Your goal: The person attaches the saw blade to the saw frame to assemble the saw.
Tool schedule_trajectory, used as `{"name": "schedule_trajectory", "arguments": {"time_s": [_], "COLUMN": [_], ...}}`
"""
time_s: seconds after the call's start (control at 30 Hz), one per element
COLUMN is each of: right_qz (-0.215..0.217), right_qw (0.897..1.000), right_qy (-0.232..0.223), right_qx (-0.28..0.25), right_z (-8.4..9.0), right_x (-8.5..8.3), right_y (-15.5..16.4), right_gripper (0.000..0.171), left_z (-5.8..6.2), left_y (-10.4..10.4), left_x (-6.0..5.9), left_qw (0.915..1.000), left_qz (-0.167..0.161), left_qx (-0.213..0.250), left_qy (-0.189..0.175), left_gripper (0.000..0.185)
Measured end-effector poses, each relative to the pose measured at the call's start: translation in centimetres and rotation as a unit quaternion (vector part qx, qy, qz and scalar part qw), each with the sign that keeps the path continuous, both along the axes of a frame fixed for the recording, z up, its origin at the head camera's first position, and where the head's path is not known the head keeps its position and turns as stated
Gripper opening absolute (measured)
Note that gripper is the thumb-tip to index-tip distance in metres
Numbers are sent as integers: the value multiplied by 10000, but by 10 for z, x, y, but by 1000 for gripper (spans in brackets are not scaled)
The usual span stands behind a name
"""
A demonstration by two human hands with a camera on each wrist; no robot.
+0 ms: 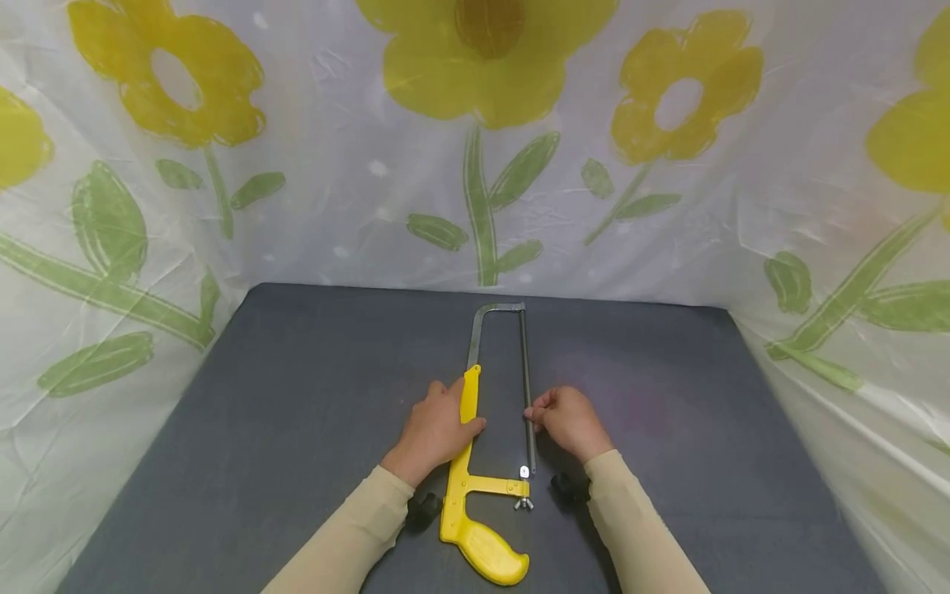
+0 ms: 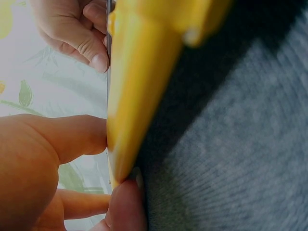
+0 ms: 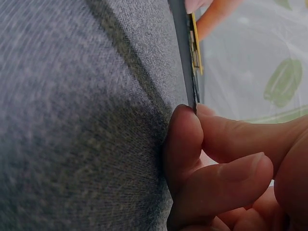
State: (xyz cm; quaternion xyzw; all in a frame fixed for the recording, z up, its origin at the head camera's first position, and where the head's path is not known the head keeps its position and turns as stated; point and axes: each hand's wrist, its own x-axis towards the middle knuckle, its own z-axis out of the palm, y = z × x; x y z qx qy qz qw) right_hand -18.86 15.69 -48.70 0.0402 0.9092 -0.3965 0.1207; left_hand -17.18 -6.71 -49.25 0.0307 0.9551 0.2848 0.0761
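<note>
The hacksaw (image 1: 475,462) lies on the counter (image 1: 297,412) between both hands: left hand (image 1: 438,429) grips its yellow frame, right hand (image 1: 567,421) pinches its blade (image 1: 529,388).

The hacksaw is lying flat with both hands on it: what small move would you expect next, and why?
Probably the right hand eases the blade sideways, out of the frame. It already pinches the blade partway along, while the left hand grips the hacksaw's yellow frame on the grey table, steadying it. Only a guess.
</note>
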Motion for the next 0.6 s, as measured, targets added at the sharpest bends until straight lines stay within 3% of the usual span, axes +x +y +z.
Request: {"name": "schedule_trajectory", "arguments": {"time_s": [0.6], "right_qz": [64], "right_qw": [9999], "right_qy": [34], "right_qx": [96], "right_z": [2], "right_x": [1], "right_y": [-5], "right_gripper": [21], "left_z": [3], "left_y": [1], "left_x": [-2], "left_qw": [9997], "left_qz": [9], "left_qx": [-213], "left_qy": [-94], "left_gripper": [83]}}
